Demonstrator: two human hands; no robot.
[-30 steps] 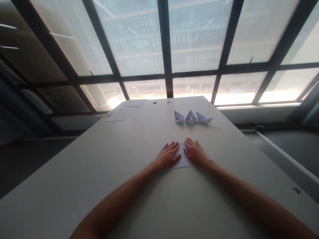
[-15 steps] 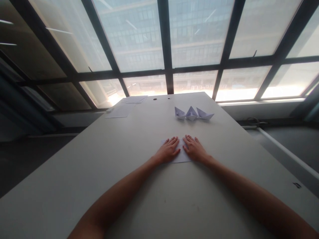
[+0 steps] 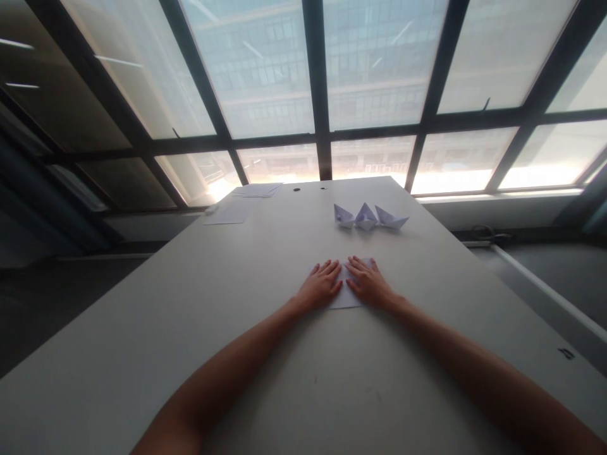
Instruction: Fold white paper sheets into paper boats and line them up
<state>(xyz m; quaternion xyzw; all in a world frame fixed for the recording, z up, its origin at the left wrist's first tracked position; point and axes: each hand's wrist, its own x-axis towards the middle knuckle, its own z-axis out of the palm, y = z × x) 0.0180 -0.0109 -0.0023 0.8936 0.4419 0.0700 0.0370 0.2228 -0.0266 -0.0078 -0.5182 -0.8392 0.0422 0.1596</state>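
A white sheet of paper (image 3: 345, 300) lies flat on the table in front of me, largely covered by my hands. My left hand (image 3: 321, 284) rests palm down on its left part, fingers stretched out and pointing away from me. On the right part lies my right hand (image 3: 369, 282), also flat, with its fingers extended. A narrow strip of paper shows between the two hands. Beyond them stand three folded paper boats, side by side: a left one (image 3: 344, 217), a middle one (image 3: 366, 217) and a right one (image 3: 391, 218).
The white table (image 3: 265, 392) stretches away to a wall of dark-framed windows (image 3: 272, 82). At its far left lie several loose paper sheets (image 3: 227, 213). A small dark mark (image 3: 566, 354) is near the right edge. Two small holes sit near the far edge.
My right hand has shifted slightly toward the left on the paper, and more of the sheet's far right corner shows. Both hands remain flat; the boats have stayed put.
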